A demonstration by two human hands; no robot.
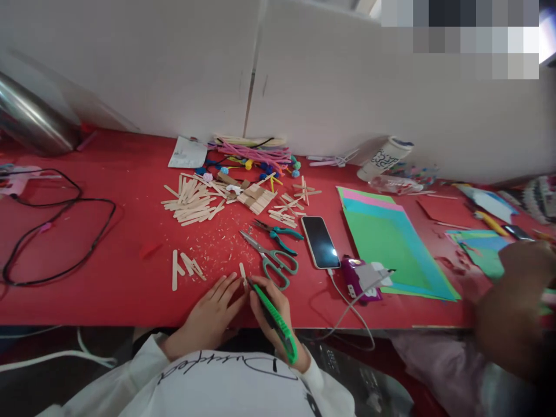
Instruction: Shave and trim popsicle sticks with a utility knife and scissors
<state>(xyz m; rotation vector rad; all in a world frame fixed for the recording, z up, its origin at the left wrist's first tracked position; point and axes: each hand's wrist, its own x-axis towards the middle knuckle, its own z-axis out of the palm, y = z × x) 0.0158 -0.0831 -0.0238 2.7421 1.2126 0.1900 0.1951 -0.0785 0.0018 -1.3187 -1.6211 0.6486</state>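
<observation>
My right hand (pixel 278 310) is closed around a green and black utility knife (pixel 276 322), its tip down at a short wooden craft stick (pixel 242 270). My left hand (pixel 212 313) rests on the red table, fingertips pinning that stick beside the knife tip. To the left lie several cut stick pieces (pixel 191 266) and a longer stick (pixel 175 271). Scissors with grey-green handles (pixel 280 267) lie just beyond my right hand. Teal-handled pliers (pixel 280 233) lie behind them. Wood shavings (pixel 226 249) are scattered over the tabletop in front of my hands.
Heaped craft sticks (pixel 193 202) and pipe cleaners (pixel 260 153) lie farther back. A phone (pixel 320 242) with a white cable, a purple packet (pixel 360 284) and coloured sheets (pixel 386 243) lie to the right. Another person's blurred arm (pixel 512 301) reaches in at far right. A black cable (pixel 98 200) loops at left.
</observation>
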